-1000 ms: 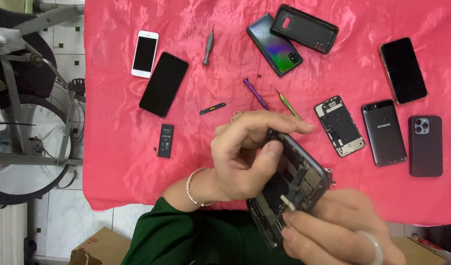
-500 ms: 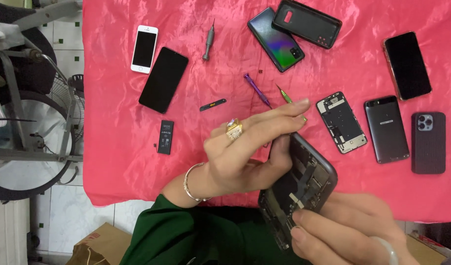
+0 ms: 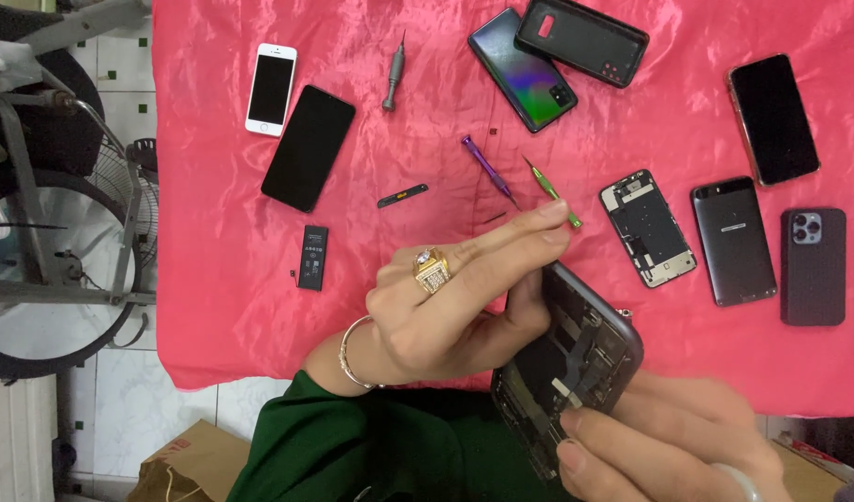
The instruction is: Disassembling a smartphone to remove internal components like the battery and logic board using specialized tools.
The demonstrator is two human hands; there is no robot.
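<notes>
My right hand (image 3: 659, 446) grips the lower end of an opened dark phone (image 3: 576, 344), its inner parts facing up, held above the near edge of the red cloth (image 3: 223, 297). My left hand (image 3: 446, 297), with a gold ring and a bracelet, stretches its fingers flat over the phone's top. Its fingertips reach the handle end of a green screwdriver (image 3: 543, 181) lying on the cloth. The left thumb rests against the phone's edge. A purple screwdriver (image 3: 487, 167) lies just left of the green one.
On the cloth lie a grey screwdriver (image 3: 393, 79), a white phone (image 3: 271, 88), a black phone (image 3: 308, 147), a battery (image 3: 312, 257), a stripped phone frame (image 3: 648, 228), several more phones and a black case (image 3: 581, 42). A fan (image 3: 55, 232) stands on the left.
My left hand has let go of the opened phone's top and stretched its fingers out to the green screwdriver. The phone has sunk slightly lower right in my right hand.
</notes>
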